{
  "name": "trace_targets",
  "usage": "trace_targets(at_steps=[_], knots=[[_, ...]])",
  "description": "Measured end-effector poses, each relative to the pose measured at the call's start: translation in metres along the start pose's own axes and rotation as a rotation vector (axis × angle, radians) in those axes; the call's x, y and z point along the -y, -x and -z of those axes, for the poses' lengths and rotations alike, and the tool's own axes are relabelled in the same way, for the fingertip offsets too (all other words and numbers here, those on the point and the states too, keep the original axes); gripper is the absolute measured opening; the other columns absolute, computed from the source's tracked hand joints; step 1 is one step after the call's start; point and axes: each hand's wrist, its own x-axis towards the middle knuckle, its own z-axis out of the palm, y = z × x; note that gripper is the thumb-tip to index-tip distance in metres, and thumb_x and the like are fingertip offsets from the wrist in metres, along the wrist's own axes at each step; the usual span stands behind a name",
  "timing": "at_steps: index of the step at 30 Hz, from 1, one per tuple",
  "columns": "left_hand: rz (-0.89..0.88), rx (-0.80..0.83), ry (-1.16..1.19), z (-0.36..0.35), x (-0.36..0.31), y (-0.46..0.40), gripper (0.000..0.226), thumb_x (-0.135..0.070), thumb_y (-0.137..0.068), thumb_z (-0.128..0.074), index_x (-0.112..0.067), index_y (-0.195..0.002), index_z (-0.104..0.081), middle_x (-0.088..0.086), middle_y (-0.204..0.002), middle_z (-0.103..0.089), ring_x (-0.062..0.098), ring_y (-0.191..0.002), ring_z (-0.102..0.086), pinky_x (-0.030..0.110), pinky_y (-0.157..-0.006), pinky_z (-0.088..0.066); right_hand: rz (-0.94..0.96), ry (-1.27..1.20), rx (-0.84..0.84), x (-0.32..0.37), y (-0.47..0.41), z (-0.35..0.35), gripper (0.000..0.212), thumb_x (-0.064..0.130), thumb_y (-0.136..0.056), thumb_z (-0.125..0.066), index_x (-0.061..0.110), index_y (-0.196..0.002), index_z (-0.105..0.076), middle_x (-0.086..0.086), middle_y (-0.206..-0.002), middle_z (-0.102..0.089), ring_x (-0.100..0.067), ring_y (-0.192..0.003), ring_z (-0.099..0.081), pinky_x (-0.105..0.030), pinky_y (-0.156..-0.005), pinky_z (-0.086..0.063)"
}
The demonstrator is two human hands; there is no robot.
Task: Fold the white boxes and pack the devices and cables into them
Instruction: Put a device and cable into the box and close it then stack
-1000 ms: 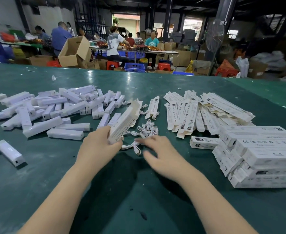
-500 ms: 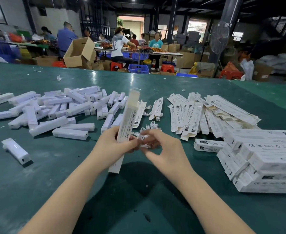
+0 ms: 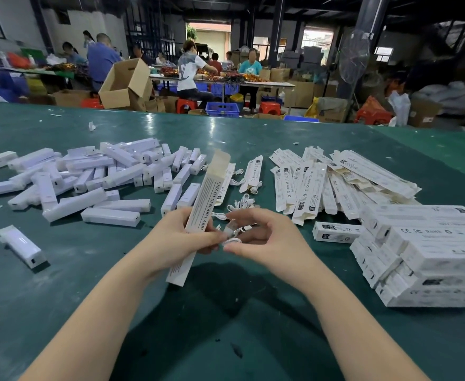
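Nearest the viewer, the left hand (image 3: 175, 240) grips a folded white box (image 3: 198, 218) around its lower middle, held tilted with its open top flap pointing away toward the far edge of the table (image 3: 61, 312). Just beside it, the right hand (image 3: 267, 237) pinches a small coiled white cable (image 3: 232, 235) between thumb and fingers (image 3: 249, 215), the cable nearly touching the side of the box. The step in hand is judged to be loading the cable: it would go best if the coil is kept tight, the box steadied by the left hand, and the cable carried up to the open mouth, not pressed against the side wall.

Beyond the hands lie loose cables (image 3: 242, 202), with unpacked white devices (image 3: 110, 215) scattered to the left, flat unfolded boxes (image 3: 308, 188) to the right, and a stack of closed boxes (image 3: 432, 251) at the right edge.

Whether a device already sits inside the held box cannot be seen. The cable's connector is blurred, the box's lower end is partly hidden by the left hand, and the stack is cut off by the frame.
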Motion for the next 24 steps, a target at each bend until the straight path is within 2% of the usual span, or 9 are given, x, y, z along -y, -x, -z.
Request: trace_targets(at_steps=[2, 4, 6, 7, 10, 15, 19, 20, 24], knots=[[-0.016, -0.038, -0.013, -0.002, 0.001, -0.001, 0.025, -0.022, -0.075, -0.082, -0.012, -0.078, -0.060, -0.002, -0.064, -0.066, 0.011, -0.066, -0.065, 0.020, -0.062, -0.052, 0.013, -0.037, -0.068, 0.001, -0.001, 0.002, 0.031, 0.007, -0.070, -0.086, 0.024, -0.092, -0.074, 0.001, -0.090, -0.076, -0.016, -0.075, -0.074, -0.024, -0.075, -0.058], [-0.078, -0.161, -0.111, -0.004, 0.003, -0.002, 0.024, -0.031, -0.075, -0.080, -0.019, -0.079, -0.060, -0.006, -0.063, -0.066, 0.006, -0.057, -0.061, 0.017, -0.055, -0.048, 0.030, -0.094, -0.197, 0.002, -0.002, 0.008, 0.024, 0.007, -0.068, -0.087, 0.019, -0.085, -0.075, -0.001, -0.081, -0.077, -0.018, -0.073, -0.074, -0.028, -0.073, -0.059], [-0.145, -0.319, -0.399, 0.000, 0.008, -0.003, 0.026, -0.044, -0.077, -0.077, -0.028, -0.076, -0.056, -0.007, -0.062, -0.062, 0.006, -0.053, -0.055, 0.020, -0.050, -0.045, 0.061, -0.125, -0.347, 0.002, -0.004, 0.017, 0.022, 0.011, -0.068, -0.087, 0.021, -0.085, -0.076, 0.002, -0.082, -0.077, -0.016, -0.077, -0.074, -0.026, -0.074, -0.058], [-0.155, -0.359, -0.576, 0.003, 0.011, -0.004, 0.029, -0.048, -0.078, -0.074, -0.028, -0.076, -0.053, -0.007, -0.063, -0.059, 0.009, -0.056, -0.054, 0.026, -0.051, -0.044, 0.082, -0.166, -0.396, 0.003, -0.005, 0.022, 0.022, 0.014, -0.067, -0.088, 0.023, -0.085, -0.077, 0.003, -0.083, -0.077, -0.014, -0.081, -0.074, -0.023, -0.076, -0.057], [-0.155, -0.353, -0.866, 0.009, 0.018, -0.007, 0.032, -0.049, -0.085, -0.065, -0.022, -0.084, -0.048, -0.001, -0.070, -0.055, 0.024, -0.067, -0.054, 0.036, -0.062, -0.048, 0.137, -0.348, -0.414, 0.007, -0.005, 0.029, 0.024, 0.021, -0.064, -0.086, 0.030, -0.086, -0.079, 0.000, -0.088, -0.077, -0.011, -0.089, -0.073, -0.018, -0.080, -0.054], [-0.193, -0.340, -0.928, 0.008, 0.024, -0.010, 0.034, -0.048, -0.085, -0.064, -0.023, -0.080, -0.040, -0.005, -0.068, -0.053, 0.024, -0.070, -0.052, 0.034, -0.060, -0.043, 0.161, -0.298, -0.358, 0.008, -0.005, 0.027, 0.026, 0.007, -0.077, -0.079, 0.029, -0.092, -0.078, 0.003, -0.091, -0.077, -0.012, -0.088, -0.074, -0.016, -0.082, -0.053], [-0.243, -0.256, -0.861, 0.004, 0.023, -0.009, 0.025, -0.053, -0.082, -0.065, -0.047, -0.077, -0.042, -0.011, -0.068, -0.051, 0.012, -0.067, -0.051, 0.031, -0.057, -0.041, 0.172, -0.161, -0.340, 0.008, -0.004, 0.025, 0.029, 0.004, -0.077, -0.079, 0.027, -0.093, -0.076, 0.007, -0.089, -0.077, -0.010, -0.086, -0.073, -0.016, -0.079, -0.054], [-0.241, -0.227, -0.866, 0.002, 0.023, -0.009, 0.021, -0.054, -0.081, -0.064, -0.048, -0.081, -0.044, -0.011, -0.071, -0.055, 0.014, -0.070, -0.053, 0.031, -0.059, -0.044, 0.185, -0.137, -0.327, 0.008, -0.003, 0.025, 0.029, 0.002, -0.077, -0.079, 0.025, -0.093, -0.076, 0.007, -0.089, -0.077, -0.010, -0.086, -0.073, -0.016, -0.079, -0.054], [-0.223, -0.175, -0.933, 0.001, 0.026, -0.011, 0.032, -0.055, -0.082, -0.064, -0.032, -0.102, -0.054, -0.010, -0.096, -0.067, 0.023, -0.087, -0.058, 0.039, -0.075, -0.051, 0.202, 0.025, -0.285, 0.007, -0.002, 0.025, 0.026, 0.006, -0.077, -0.080, 0.026, -0.092, -0.075, 0.013, -0.092, -0.076, -0.008, -0.090, -0.071, -0.020, -0.085, -0.053]])
